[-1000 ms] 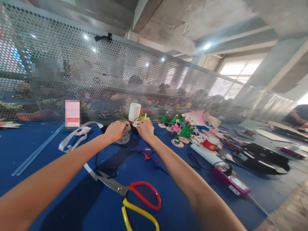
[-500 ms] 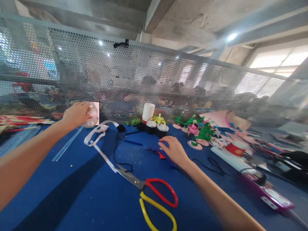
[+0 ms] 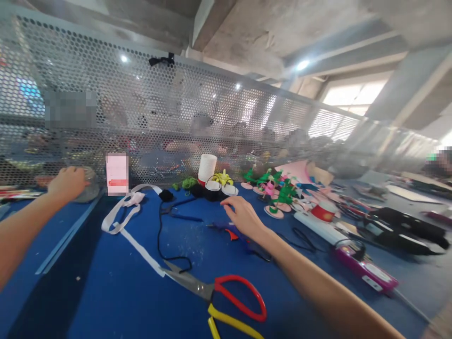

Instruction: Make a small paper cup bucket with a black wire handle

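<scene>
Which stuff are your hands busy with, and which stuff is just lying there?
In hand:
left hand on clear round thing
right hand over blue glue gun

Lying about:
scissors
white ribbon
white cup
green paper flowers

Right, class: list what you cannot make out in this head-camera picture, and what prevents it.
- Clear object under the left hand: mostly covered by the hand.
- Scissors: yellow handle cut off by the bottom edge.
- Blue tool by the right hand: partly hidden by the hand and blurred.
- People behind the mesh screen: blurred.
</scene>
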Action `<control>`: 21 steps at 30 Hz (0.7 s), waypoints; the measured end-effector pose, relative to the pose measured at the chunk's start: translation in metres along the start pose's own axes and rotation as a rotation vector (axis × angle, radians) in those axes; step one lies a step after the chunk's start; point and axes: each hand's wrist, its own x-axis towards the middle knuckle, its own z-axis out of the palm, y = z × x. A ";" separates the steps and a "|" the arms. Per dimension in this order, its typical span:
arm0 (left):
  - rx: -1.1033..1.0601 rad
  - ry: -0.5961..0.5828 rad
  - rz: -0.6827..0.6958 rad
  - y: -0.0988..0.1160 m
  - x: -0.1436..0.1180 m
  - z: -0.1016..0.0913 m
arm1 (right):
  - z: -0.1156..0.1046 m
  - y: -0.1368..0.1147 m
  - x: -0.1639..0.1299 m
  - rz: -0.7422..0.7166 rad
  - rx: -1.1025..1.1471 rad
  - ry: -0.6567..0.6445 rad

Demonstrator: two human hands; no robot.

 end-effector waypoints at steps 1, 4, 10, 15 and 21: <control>0.052 -0.013 -0.017 0.000 0.000 0.002 | -0.001 -0.002 0.011 0.005 -0.042 -0.002; 0.255 -0.039 -0.035 0.004 -0.003 0.003 | -0.001 -0.005 0.052 0.030 -0.179 -0.006; 0.166 0.161 -0.044 0.036 -0.013 -0.008 | 0.003 -0.003 0.137 0.077 -0.304 0.024; -0.041 0.280 0.043 0.079 -0.017 -0.035 | 0.006 0.001 0.179 0.121 -0.401 -0.084; -0.218 0.332 0.147 0.118 -0.032 -0.059 | 0.010 0.004 0.191 0.119 -0.452 -0.258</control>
